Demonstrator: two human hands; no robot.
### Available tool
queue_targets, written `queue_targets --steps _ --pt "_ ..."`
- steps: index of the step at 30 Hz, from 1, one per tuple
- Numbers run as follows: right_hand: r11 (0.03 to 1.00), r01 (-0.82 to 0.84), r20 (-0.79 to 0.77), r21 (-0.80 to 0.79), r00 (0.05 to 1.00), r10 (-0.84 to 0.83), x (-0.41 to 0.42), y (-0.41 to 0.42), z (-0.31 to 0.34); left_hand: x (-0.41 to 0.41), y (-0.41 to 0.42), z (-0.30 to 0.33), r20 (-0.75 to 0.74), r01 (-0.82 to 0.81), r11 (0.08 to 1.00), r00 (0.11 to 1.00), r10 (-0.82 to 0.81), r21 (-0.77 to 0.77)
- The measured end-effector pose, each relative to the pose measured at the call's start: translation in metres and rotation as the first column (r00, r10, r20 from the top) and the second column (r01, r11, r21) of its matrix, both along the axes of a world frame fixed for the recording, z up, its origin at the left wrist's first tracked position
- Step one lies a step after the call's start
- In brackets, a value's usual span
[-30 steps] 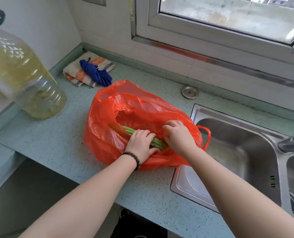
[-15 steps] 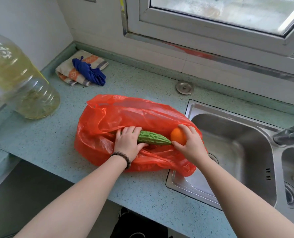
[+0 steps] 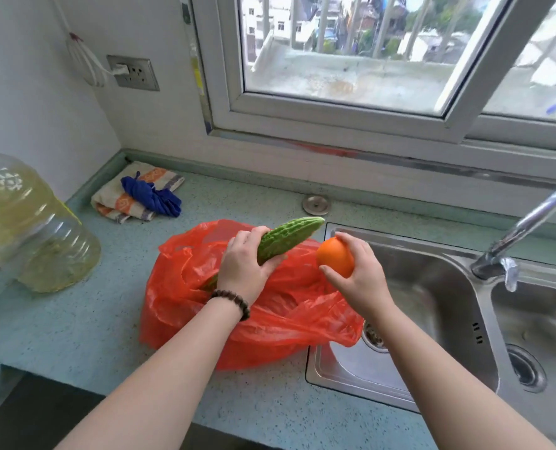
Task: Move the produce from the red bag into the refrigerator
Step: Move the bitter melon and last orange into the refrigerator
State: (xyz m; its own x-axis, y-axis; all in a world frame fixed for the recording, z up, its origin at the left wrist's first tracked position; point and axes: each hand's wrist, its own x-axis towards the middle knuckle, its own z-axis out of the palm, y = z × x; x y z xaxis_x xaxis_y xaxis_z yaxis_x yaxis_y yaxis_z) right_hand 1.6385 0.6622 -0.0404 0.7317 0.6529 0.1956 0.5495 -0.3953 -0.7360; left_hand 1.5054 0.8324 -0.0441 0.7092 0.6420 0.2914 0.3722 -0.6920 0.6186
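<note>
1. the red bag (image 3: 270,313) lies crumpled on the counter (image 3: 75,326), its right edge hanging over the rim of the sink (image 3: 432,287).
2. the left hand (image 3: 242,271) is above the bag, fingers wrapped around the lower half of a bitter melon (image 3: 286,238); the melon tilts up to the right, its lower end just at the bag's opening.
3. the right hand (image 3: 358,280) holds an orange (image 3: 335,256) clear of the bag, over the sink edge, fingers curled round it and thumb under.
4. so two pieces are out of the bag and in hand; neither has reached the refrigerator, which is not in view.
5. whether more produce is left inside the bag cannot be told; the plastic hides it.
6. still to do, by my judgement: carry both to the refrigerator, put them in, and check the bag.
</note>
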Motion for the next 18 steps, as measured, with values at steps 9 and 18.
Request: queue_targets --steps 9,18 --pt "0.944 0.304 0.167 0.125 0.932 -0.322 -0.028 -0.068 0.068 0.049 -0.037 0.09 0.254 0.322 0.947 0.914 -0.316 0.02" --pt "0.685 0.711 0.188 0.161 0.659 -0.728 -0.124 -0.186 0.08 0.047 -0.149 0.105 0.28 0.681 0.73 0.69 -0.667 0.06"
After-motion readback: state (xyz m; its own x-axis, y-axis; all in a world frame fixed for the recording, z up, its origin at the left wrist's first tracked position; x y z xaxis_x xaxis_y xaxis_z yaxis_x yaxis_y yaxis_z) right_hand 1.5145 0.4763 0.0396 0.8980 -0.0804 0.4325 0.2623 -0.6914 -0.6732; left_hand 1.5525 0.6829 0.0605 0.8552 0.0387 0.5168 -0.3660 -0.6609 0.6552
